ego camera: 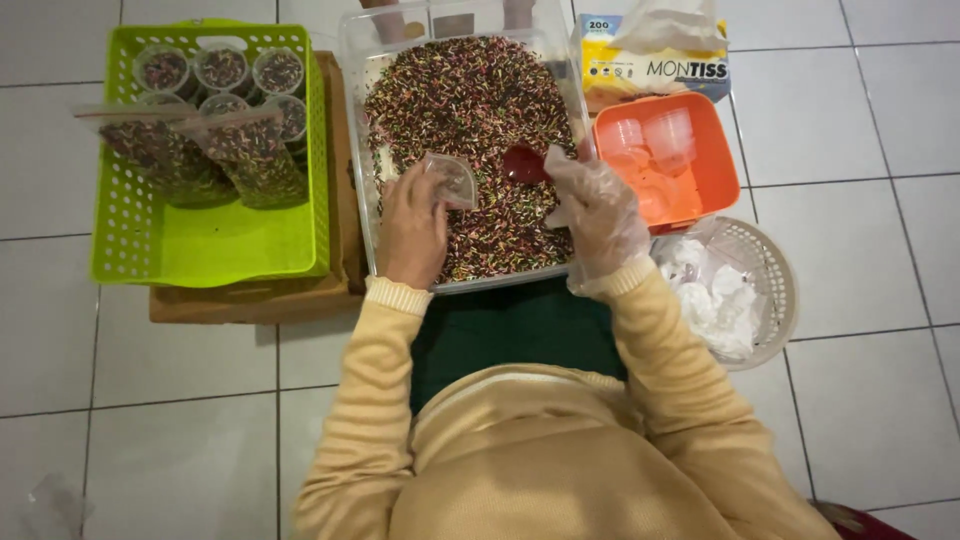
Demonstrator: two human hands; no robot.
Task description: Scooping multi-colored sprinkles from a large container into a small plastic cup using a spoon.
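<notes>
Nearest the camera, two arms in pale yellow knitted sleeves reach forward over a dark green cloth lying on the white tiled floor. The bare left hand is closed around a small clear plastic cup, pinching it at its rim and tilting it over the sprinkles. The right hand, covered by a thin transparent plastic glove, grips a small red plastic scoop, whose bowl rests in the sprinkles just beside the cup.

Both hands work over a large clear rectangular plastic tub filled with multicoloured sprinkles; it stands directly ahead of the green cloth.

To the right, a round white perforated plastic basket holds crumpled white tissues. Beyond it and touching the tub's right side sits an orange square plastic container with empty clear cups stacked inside. Farther still is a yellow and blue tissue pack with a white sheet sticking out.

To the left, a lime green perforated plastic basket rests on a brown wooden board. Inside lie clear bags of sprinkles, and at its far end stand lidded cups filled with sprinkles.
</notes>
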